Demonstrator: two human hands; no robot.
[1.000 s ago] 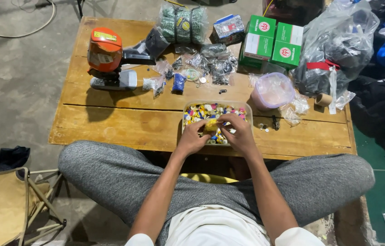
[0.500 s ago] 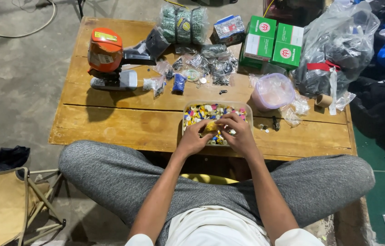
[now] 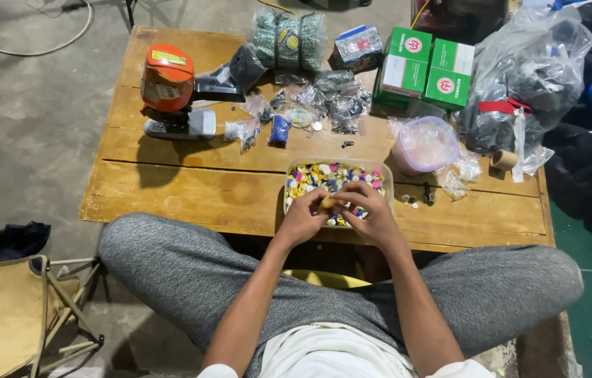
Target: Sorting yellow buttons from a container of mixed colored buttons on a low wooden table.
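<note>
A clear rectangular tray (image 3: pixel 289 183) full of several small colourful buttons stands at the near edge of a low wooden table (image 3: pixel 191 189). My left hand (image 3: pixel 303 218) and my right hand (image 3: pixel 373 213) meet over the tray's near side. Together their fingertips pinch a small yellow piece (image 3: pixel 329 203), which is mostly hidden by my fingers. My legs in grey trousers are crossed below the table.
An orange and grey machine (image 3: pixel 170 91) sits at the table's far left. Small plastic bags (image 3: pixel 317 105), green boxes (image 3: pixel 422 66), a pink lidded tub (image 3: pixel 425 143) and a big clear bag (image 3: pixel 527 77) lie behind. A folding stool (image 3: pixel 9 308) stands at the left.
My hands have stayed over the tray, with the fingers closing a little more around the yellow piece. Nothing else has moved.
</note>
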